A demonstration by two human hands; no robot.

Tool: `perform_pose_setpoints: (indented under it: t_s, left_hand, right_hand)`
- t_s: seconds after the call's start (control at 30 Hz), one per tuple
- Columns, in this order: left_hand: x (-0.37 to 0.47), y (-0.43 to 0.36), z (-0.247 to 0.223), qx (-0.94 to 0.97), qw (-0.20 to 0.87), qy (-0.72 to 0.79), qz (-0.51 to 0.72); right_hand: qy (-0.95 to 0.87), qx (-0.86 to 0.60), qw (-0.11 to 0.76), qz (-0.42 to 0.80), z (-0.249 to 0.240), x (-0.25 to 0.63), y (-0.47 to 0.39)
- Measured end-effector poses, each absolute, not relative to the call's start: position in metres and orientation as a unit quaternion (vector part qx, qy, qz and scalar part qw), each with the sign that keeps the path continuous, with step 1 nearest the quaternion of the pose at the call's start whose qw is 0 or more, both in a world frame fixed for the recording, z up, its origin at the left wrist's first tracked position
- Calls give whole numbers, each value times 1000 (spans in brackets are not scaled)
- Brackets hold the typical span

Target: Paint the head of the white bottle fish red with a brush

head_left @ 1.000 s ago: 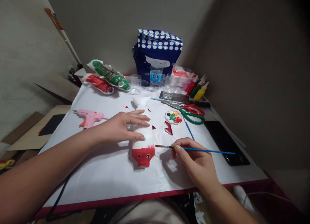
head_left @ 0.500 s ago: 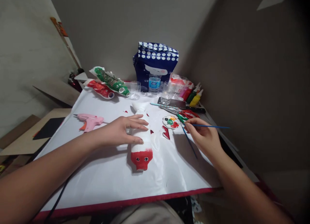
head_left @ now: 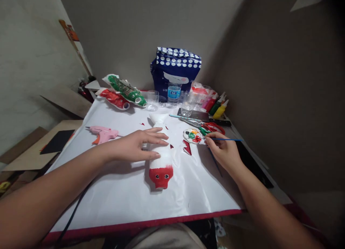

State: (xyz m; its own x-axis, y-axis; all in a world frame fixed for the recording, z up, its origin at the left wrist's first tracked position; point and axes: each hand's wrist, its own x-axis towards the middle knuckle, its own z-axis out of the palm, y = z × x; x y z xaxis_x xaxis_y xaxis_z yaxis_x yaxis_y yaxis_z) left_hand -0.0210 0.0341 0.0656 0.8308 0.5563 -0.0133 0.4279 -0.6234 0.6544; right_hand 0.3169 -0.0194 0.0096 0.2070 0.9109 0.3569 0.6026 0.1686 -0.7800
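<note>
The right wall (head_left: 280,109) lies dim — glare streaks the white tabletop (head_left: 129,202).

Left fingers (head_left: 155,139) spread, palm down; right fingers (head_left: 212,144) pinched.

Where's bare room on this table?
Front right: bare between the red-headed figure, right forearm and front edge. Front left: bare between figure, left forearm and front edge, though a dark cable crosses its left side. Crowded: the back, with bag and cups; and around the right hand, with palette and scissors.

Pink glue gun (head_left: 104,133), dotted blue bag (head_left: 175,67), knife (head_left: 223,123) beside red-handled scissors (head_left: 211,125).
</note>
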Motion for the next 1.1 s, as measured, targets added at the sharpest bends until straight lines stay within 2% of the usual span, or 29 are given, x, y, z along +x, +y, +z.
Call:
perform_pose_setpoints:
  t_s: [0.17, 0.33, 0.57, 0.9, 1.1]
  left_hand:
    - [-21, 35, 66, 897, 340, 268, 90]
    - [-20, 37, 64, 893, 352, 269, 84]
    - [-18, 39, 64, 888, 361, 268, 93]
    - [-17, 36, 60, 877, 378, 275, 110]
    - [-15, 35, 61, 877, 376, 275, 113]
  right_hand:
    - [-586, -609, 505, 175, 36, 296, -52]
    - [-603, -515, 539, 283, 51, 253, -101]
    - [-594, -458, 577, 323, 36, 228, -101]
    - [-547, -407, 593, 429, 16, 234, -92]
    - [-545, -418, 581, 437, 16, 235, -92]
